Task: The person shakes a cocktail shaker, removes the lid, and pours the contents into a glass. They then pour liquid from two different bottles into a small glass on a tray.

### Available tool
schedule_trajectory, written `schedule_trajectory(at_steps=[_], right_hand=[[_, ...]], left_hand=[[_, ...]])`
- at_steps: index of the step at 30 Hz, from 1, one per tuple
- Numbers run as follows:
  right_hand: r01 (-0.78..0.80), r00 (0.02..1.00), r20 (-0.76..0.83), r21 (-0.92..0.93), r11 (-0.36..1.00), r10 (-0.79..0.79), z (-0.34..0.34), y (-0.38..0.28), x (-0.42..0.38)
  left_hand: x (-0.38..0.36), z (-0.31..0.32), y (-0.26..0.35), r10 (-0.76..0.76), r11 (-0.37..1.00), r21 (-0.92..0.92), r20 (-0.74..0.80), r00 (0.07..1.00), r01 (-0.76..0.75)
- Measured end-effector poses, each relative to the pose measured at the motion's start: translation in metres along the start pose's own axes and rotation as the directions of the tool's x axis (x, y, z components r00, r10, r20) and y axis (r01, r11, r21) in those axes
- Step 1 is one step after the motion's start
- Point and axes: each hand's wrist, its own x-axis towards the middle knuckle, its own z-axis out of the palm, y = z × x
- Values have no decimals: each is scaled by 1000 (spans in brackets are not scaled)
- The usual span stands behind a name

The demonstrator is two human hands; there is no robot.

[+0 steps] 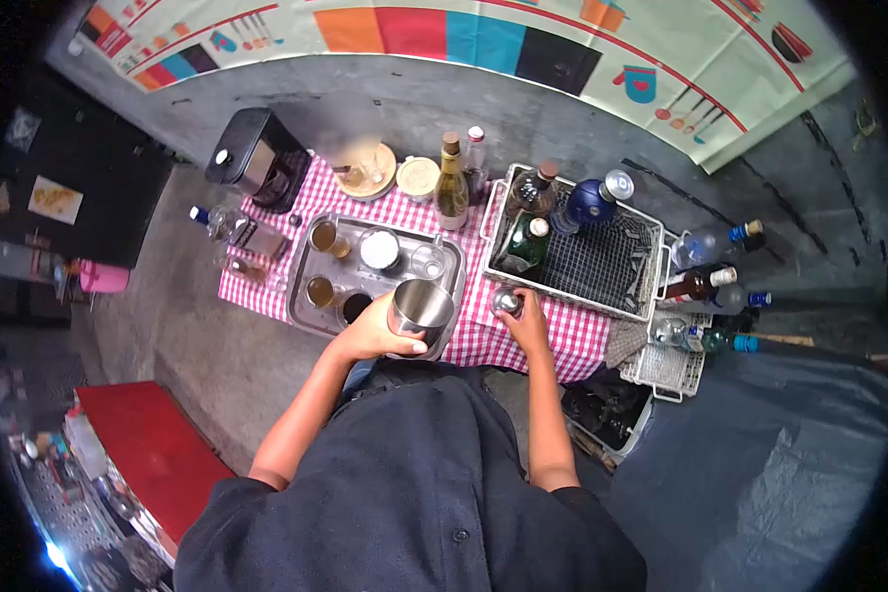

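My left hand (367, 333) is wrapped round a metal shaker cup (421, 308), its open mouth facing up, over the front right of a grey tray (308, 314). My right hand (530, 324) grips a small metal shaker top (507, 302) over the checkered cloth, right of the tray. On the tray stand two glasses of brownish drink (325, 237), a container with white contents (379, 250), a clear glass mug (427, 259) and a dark-filled glass (356, 307), partly hidden by my left hand.
A wire basket (602, 259) with several bottles stands right of the tray; more bottles (699, 284) lie beyond it. Behind the tray are a gold-topped bottle (451, 187), a lidded jar (417, 178) and a round plate (367, 170). A black coffee maker (257, 158) stands back left.
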Motion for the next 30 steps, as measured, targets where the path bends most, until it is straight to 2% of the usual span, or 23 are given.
schedule_trajectory(at_steps=[1,3,4,5,7,9,11,13,14,15,17,18,19,21,23,24,25,27,29,30], right_hand=[[4,999,40,0,1000,-4,-4,0,2],[70,993,93,73,995,-77,0,22,9],[79,989,119,54,995,-85,-4,19,10],[90,988,122,27,996,-93,-7,16,8],[81,987,134,86,993,-92,-11,15,3],[64,990,126,-54,996,-57,-19,12,-8],[61,993,103,-109,992,-50,-27,10,-23],[-6,992,123,-63,998,14,-37,-5,-34],[-21,985,171,-63,998,31,-45,-19,-38],[8,979,206,-76,997,8,-47,-20,-41],[-5,973,231,-26,1000,11,-50,-47,-46],[-8,974,224,-34,999,16,-45,-57,-46],[10,975,224,32,999,-17,-38,-68,-45],[97,969,217,104,990,-118,-19,-101,-41],[137,963,215,133,982,-164,8,-146,-38],[53,946,308,169,984,-104,23,-164,-33],[118,939,293,222,968,-182,43,-177,-29],[158,927,325,117,980,-188,77,-207,-22],[142,925,341,95,985,-166,106,-237,-16],[184,912,362,60,981,-194,119,-247,-14]], left_hand=[[1,3,-2,7,1000,-7,-25,1000,-8],[2,9,-5,169,965,223,-111,979,-141],[2,11,-3,184,936,325,-129,974,-134],[-1,14,0,154,946,309,-151,976,-102],[-7,17,-3,112,961,273,-213,971,-51],[-10,14,-21,140,953,298,-278,950,-53],[-18,14,-27,161,945,324,-333,929,-48],[-30,14,-19,115,960,281,-412,904,6],[-34,11,-17,143,951,308,-413,899,-9],[-40,15,4,-52,998,18,-419,906,65],[-44,1,4,-11,996,77,-430,903,49],[-44,-12,3,98,970,245,-411,906,7],[-45,-24,3,100,971,240,-401,910,-1],[-51,-48,9,190,908,420,-382,905,-14],[-59,-77,14,227,899,437,-385,895,-40],[-63,-94,8,270,885,462,-397,877,-63],[-66,-111,1,310,870,487,-410,858,-82],[-75,-144,-10,364,854,507,-420,831,-118],[-84,-173,-18,364,807,591,-503,784,5],[-88,-184,-21,365,797,603,-516,775,26]])
